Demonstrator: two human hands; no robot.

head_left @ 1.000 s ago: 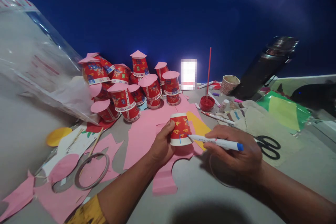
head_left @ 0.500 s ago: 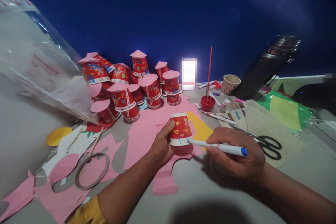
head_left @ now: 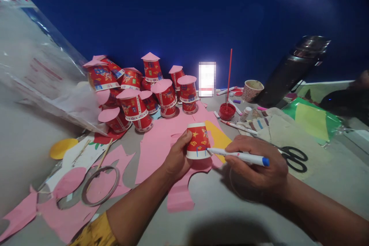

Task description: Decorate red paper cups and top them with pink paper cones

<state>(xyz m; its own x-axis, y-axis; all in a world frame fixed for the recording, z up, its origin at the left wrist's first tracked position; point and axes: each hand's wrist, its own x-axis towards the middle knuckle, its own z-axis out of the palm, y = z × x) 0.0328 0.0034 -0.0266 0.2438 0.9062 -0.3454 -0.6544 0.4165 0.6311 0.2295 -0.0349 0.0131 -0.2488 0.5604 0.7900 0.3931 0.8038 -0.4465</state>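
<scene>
My left hand (head_left: 178, 156) is closed round the left side of a red paper cup (head_left: 198, 140), which is upside down with its white rim at the bottom. Blue lines show on the cup's lower part. Between the fingers of my right hand (head_left: 255, 161) is a white marker (head_left: 242, 157) with a blue end, its tip touching the cup near the lower right. Pink paper (head_left: 155, 142) lies under and behind the cup, and a yellow piece (head_left: 218, 138) shows between the cup and my right hand.
Several red cups with pink cone tops (head_left: 134, 103) are stacked at the back left. A tape ring (head_left: 115, 184) lies at the left. Behind my right hand are scissors (head_left: 295, 159), a red pot (head_left: 227, 111), a patterned cup (head_left: 253, 90) and a black flask (head_left: 284, 71).
The marker tip has moved slightly up on the cup, and my right hand has shifted slightly with it. The whole view has shifted a little. My left hand keeps its hold.
</scene>
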